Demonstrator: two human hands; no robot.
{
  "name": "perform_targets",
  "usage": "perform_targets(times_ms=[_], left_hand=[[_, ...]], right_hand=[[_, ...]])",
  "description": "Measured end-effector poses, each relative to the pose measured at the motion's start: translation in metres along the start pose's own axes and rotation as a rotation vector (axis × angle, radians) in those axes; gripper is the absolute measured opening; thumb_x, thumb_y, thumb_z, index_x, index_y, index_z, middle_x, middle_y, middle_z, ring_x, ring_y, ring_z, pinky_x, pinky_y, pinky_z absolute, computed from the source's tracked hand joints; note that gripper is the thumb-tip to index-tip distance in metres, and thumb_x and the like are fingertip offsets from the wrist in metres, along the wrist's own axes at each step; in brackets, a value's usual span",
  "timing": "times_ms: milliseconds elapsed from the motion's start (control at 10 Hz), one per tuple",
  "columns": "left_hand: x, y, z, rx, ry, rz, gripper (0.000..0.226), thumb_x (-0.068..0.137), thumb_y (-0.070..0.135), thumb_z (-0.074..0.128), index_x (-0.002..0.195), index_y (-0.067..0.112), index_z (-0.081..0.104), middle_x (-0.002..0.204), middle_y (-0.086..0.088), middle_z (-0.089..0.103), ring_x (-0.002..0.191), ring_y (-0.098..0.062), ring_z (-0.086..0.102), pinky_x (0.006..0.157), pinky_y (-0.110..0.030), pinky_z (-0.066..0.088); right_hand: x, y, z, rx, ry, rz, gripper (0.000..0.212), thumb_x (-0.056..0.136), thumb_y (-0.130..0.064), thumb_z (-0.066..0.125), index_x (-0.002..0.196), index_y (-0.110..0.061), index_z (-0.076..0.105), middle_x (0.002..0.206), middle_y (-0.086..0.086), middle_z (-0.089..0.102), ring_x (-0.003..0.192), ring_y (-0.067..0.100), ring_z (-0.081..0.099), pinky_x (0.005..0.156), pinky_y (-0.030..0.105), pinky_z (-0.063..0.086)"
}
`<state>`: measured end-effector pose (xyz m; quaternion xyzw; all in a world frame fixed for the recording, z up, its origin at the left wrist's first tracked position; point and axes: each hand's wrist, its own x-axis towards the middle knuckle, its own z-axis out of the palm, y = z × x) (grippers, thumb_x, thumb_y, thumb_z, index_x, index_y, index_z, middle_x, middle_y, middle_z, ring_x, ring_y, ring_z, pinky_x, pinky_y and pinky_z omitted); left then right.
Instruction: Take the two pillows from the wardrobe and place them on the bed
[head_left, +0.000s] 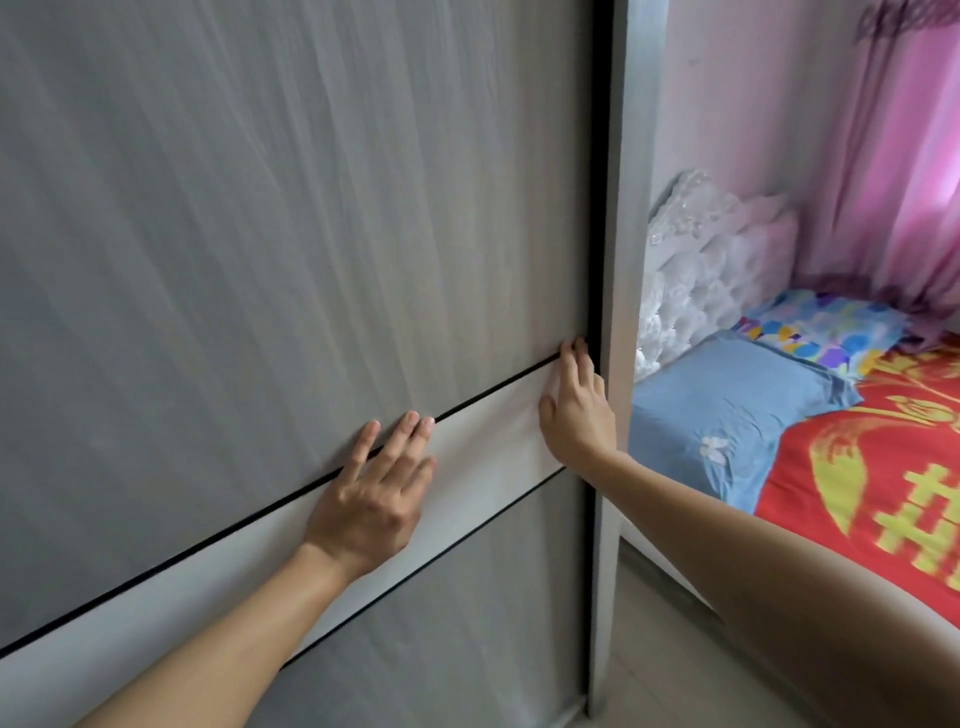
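Note:
A grey wood-grain sliding wardrobe door (291, 234) fills the left of the view and stands closed, with a pale band (483, 441) across it. My left hand (371, 493) lies flat on that band, fingers spread. My right hand (574, 405) rests at the door's right edge, fingertips at the dark gap beside the frame (618, 260). The wardrobe's inside is hidden. On the bed (857, 467) at the right lie a blue pillow (727, 410) and a multicoloured pillow (826, 327).
A red and yellow cover is spread over the bed. A white tufted headboard (711, 260) stands behind the pillows against a pink wall. Pink curtains (904, 156) hang at the far right. Pale floor (665, 649) shows between wardrobe and bed.

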<state>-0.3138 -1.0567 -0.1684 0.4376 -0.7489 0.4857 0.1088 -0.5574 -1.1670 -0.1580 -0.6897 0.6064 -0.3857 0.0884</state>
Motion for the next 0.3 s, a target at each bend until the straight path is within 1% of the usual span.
perform_targets(times_ms=[100,200,300], left_hand=[[0.002,0.004,-0.003,-0.019,-0.015,-0.029,0.036,0.080,0.018,0.050,0.113,0.015,0.065,0.149,-0.014,0.039,0.142,-0.028,0.029,0.117,-0.053,0.018],[0.006,0.015,-0.003,-0.032,-0.011,-0.086,0.036,0.074,0.015,0.057,0.108,0.013,0.066,0.146,-0.015,0.043,0.142,-0.028,0.029,0.117,-0.053,0.018],[0.028,0.033,-0.005,-0.121,-0.024,-0.132,0.037,0.071,0.011,0.058,0.107,0.011,0.067,0.139,-0.019,0.052,0.135,-0.033,0.041,0.113,-0.054,0.027]], right_hand=[[0.002,0.014,-0.017,0.024,-0.078,-0.079,0.069,0.089,-0.018,0.049,0.149,-0.021,0.016,0.160,-0.003,0.009,0.139,0.025,0.029,0.097,0.043,0.044],[0.007,0.031,-0.036,0.054,-0.123,-0.147,0.061,0.089,-0.021,0.052,0.146,-0.021,0.029,0.156,0.000,0.026,0.131,0.026,0.043,0.094,0.042,0.047],[0.016,0.040,-0.064,0.202,0.024,-0.131,0.042,0.090,-0.021,0.052,0.132,-0.021,0.051,0.125,0.002,0.063,0.109,0.022,0.061,0.088,0.037,0.050]])
